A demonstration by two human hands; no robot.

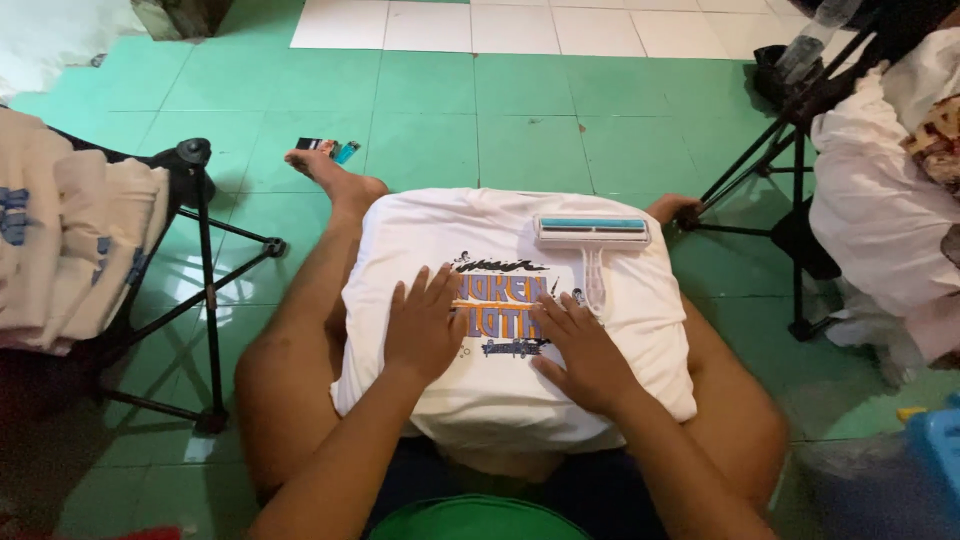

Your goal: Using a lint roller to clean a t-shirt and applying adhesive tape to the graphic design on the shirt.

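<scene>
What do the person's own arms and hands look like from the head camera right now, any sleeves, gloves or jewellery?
Both arms are bare up to the picture's lower edge, with no sleeves in view. The left hand and the right hand wear no gloves, and no rings, watch or wristband show on either. The fingernails look short and unpainted.

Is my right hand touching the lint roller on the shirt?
Touching. The head view shows the right hand flat on the white shirt, its fingertips meeting the lint roller handle.

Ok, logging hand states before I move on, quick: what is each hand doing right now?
Left hand: open, flat on the folded white T-shirt, holding nothing.
Right hand: open, flat on the shirt beside the lint roller, holding nothing.
</scene>
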